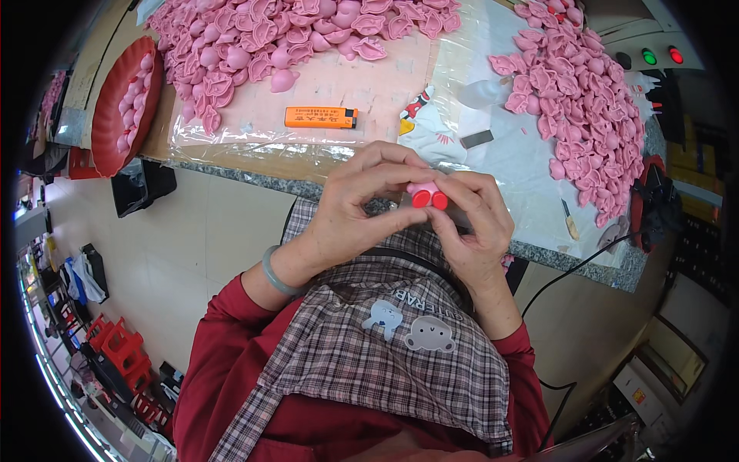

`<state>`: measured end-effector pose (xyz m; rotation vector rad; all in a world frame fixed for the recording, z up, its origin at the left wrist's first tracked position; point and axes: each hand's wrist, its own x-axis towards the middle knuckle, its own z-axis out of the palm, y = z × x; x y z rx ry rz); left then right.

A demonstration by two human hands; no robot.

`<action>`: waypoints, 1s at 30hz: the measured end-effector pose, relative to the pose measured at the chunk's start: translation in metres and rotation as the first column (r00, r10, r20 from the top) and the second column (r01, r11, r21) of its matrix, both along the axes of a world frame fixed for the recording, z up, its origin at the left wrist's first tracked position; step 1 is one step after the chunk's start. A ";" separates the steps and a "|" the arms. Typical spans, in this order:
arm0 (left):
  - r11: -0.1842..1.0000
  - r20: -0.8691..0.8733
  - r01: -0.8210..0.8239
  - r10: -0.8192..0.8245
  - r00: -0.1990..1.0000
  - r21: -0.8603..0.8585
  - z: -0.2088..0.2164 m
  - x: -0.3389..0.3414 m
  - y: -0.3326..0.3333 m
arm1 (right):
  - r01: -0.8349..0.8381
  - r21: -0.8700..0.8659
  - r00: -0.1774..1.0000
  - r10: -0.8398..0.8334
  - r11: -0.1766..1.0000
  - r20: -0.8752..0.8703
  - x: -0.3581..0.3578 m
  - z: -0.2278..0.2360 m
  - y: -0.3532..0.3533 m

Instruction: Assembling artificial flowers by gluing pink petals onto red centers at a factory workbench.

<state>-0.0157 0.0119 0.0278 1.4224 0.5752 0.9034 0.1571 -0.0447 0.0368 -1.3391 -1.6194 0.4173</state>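
Just past the table's near edge, both hands hold a small pink figure (423,187) with two red, rounded feet facing me. My left hand (350,202) closes on its left side, thumb below and fingers above. From the other side my right hand (476,217) pinches it between thumb and fingertips. Fingers hide much of the upper part. Beyond the hands lie a white cloth (431,138) with a coloured print and a small dark grey block (477,139). An orange, flat case with a black end (321,117) rests farther left on the table.
Large heaps of pink moulded parts cover the far left (262,46) and right (577,108) of the table. A red scalloped tray (100,138) holds pink pieces. Near the right heap are a translucent bottle (479,94) and a small tool (570,220). A black cable (570,271) hangs at right.
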 end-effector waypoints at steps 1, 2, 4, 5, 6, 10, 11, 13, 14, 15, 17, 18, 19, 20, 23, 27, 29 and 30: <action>1.000 -0.001 0.002 -0.002 1.000 0.001 -0.002 0.000 -0.001 | 0.002 0.001 1.000 -0.002 1.000 -0.001 0.000 0.001 0.000; 1.000 0.026 0.001 -0.001 1.000 -0.006 -0.005 0.000 -0.002 | 0.003 -0.007 1.000 -0.003 1.000 0.001 0.000 0.001 -0.001; 1.000 0.052 0.004 -0.003 0.999 -0.013 -0.009 0.000 -0.004 | 0.007 -0.014 1.000 -0.007 1.000 0.002 -0.001 0.001 -0.001; 0.996 0.100 0.002 0.008 0.995 -0.094 -0.011 0.001 -0.005 | 0.000 -0.039 0.999 -0.002 0.999 -0.032 -0.001 0.001 -0.001; 0.985 0.148 0.003 0.023 0.989 -0.175 -0.011 0.001 -0.006 | -0.007 -0.064 0.998 0.002 0.998 -0.066 -0.001 0.001 -0.001; 0.955 0.240 0.009 0.065 0.969 -0.297 -0.012 0.004 -0.008 | -0.025 -0.111 0.991 0.010 0.994 -0.136 0.000 -0.005 -0.004; 0.939 0.260 0.025 0.069 0.963 -0.343 -0.013 0.004 -0.008 | -0.009 -0.105 0.982 -0.010 0.994 -0.187 -0.001 -0.009 -0.005; 0.921 0.278 0.043 0.072 0.958 -0.388 -0.014 0.003 -0.008 | 0.009 -0.100 0.971 -0.033 0.995 -0.238 -0.004 -0.011 -0.007; 0.914 0.286 0.043 0.081 0.955 -0.403 -0.014 0.004 -0.009 | 0.010 -0.085 0.967 -0.031 0.996 -0.253 -0.005 -0.011 -0.006; 0.907 0.294 0.042 0.092 0.951 -0.419 -0.015 0.004 -0.009 | 0.011 -0.069 0.963 -0.029 0.998 -0.268 -0.005 -0.011 -0.006; 0.912 0.292 0.036 0.093 0.952 -0.408 -0.015 0.005 -0.009 | 0.007 -0.060 0.968 -0.022 0.998 -0.251 -0.004 -0.009 -0.004; 0.918 0.291 0.026 0.098 0.952 -0.396 -0.016 0.005 -0.010 | 0.000 -0.050 0.973 -0.012 0.999 -0.232 -0.004 -0.008 -0.004; 0.918 0.290 0.027 0.098 0.952 -0.396 -0.017 0.004 -0.010 | 0.001 -0.050 0.973 -0.012 0.999 -0.232 -0.004 -0.008 -0.004; 0.925 0.317 0.050 0.077 0.945 -0.375 -0.020 0.003 -0.009 | -0.004 -0.036 0.974 -0.005 0.999 -0.227 -0.003 -0.008 -0.004; 0.927 0.310 0.042 0.082 0.947 -0.374 -0.018 0.004 -0.010 | 0.004 -0.052 0.965 -0.018 0.999 -0.262 -0.005 -0.009 -0.005; 0.888 0.263 0.048 0.084 0.961 -0.458 -0.008 0.003 -0.012 | 0.020 -0.104 0.949 -0.051 0.994 -0.313 -0.008 -0.011 -0.004; 0.906 0.241 0.040 0.070 0.968 -0.421 -0.011 0.000 -0.010 | -0.005 -0.090 0.963 -0.020 0.996 -0.269 -0.010 -0.008 -0.002; 0.922 0.216 0.031 0.058 0.975 -0.387 -0.012 -0.002 -0.009 | -0.029 -0.081 0.974 0.010 0.996 -0.228 -0.010 -0.006 -0.001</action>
